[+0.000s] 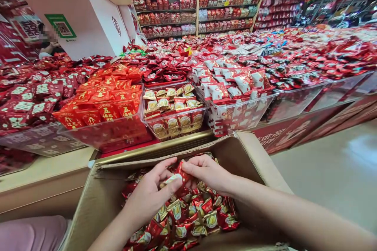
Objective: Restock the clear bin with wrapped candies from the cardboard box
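Note:
Both my hands are together above an open cardboard box (265,160). My left hand (153,188) is closed on wrapped candies, one showing a pale wrapper side between thumb and fingers. Thumb and fingers of my right hand (206,170) pinch a red wrapped candy (180,169) close to the left fingertips. Below them, loose wrapped candies (182,229) in red and gold with a yellow fruit picture fill the bottom of the box. My forearms hide part of the pile.
Beyond the box, a clear bin (176,127) holds similar gold candies in rows. Bins of orange-red packets (108,104) and white-red packets (235,86) flank it. A white pillar (70,15) with a QR code stands left; shelves (197,11) with bottles are behind.

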`<state>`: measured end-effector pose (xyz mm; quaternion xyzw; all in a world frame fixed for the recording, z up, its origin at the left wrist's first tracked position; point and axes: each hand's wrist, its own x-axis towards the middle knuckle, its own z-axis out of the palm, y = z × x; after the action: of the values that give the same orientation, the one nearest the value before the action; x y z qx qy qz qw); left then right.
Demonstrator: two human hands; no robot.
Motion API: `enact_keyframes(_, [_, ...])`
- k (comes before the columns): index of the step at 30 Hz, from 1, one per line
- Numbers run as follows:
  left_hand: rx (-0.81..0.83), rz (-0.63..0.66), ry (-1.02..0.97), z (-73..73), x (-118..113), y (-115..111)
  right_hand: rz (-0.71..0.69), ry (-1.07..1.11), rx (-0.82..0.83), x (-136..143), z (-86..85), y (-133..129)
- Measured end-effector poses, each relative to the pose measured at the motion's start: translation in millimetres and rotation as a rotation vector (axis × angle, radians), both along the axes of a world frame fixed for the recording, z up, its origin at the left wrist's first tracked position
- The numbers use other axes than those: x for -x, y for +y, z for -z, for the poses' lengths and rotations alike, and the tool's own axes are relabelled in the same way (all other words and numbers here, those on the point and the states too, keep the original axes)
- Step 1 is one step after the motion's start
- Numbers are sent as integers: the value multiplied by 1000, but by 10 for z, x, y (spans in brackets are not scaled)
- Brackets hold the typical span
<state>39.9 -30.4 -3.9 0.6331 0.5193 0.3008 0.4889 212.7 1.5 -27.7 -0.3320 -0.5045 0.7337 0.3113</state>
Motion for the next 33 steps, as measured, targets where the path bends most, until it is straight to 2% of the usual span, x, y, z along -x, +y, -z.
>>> enact_keyframes(2, [46,5,-51,34,-52,12,70,46,2,18,50,-16])
enact_keyframes(6, [-2,-66,-84,70,-110,41,148,159,16,36,133,-8])
enact_keyframes(11, [131,-171,-226,80,-155,44,215,121,-84,8,111,1])
enact_keyframes(13, [113,-217,-226,86,-153,43,231,135,-93,-1,86,-6])
enact_keyframes(14, [36,-247,-194,92,-143,41,232,165,-61,-3,71,-11])
enact_keyframes(16, [-222,-264,-79,111,-110,36,217,271,75,1,39,-25])
enact_keyframes(18, [-485,-190,39,137,-72,26,182,373,224,12,4,-36])
enact_keyframes(20, [-618,-97,115,165,-49,11,189,399,285,23,-27,-42])
enact_keyframes(22, [-576,-103,98,189,-51,-4,252,371,233,27,-50,-40])
enact_keyframes(25, [-323,-225,-89,207,-85,-9,321,346,108,20,-66,-30])
enact_keyframes(28, [-83,-289,-289,196,-115,10,319,313,50,20,-58,-19])
enact_keyframes(30, [5,-306,-361,179,-123,20,314,293,45,31,-31,-17])
enact_keyframes(33, [55,-299,-400,152,-124,10,306,279,51,54,30,-19])
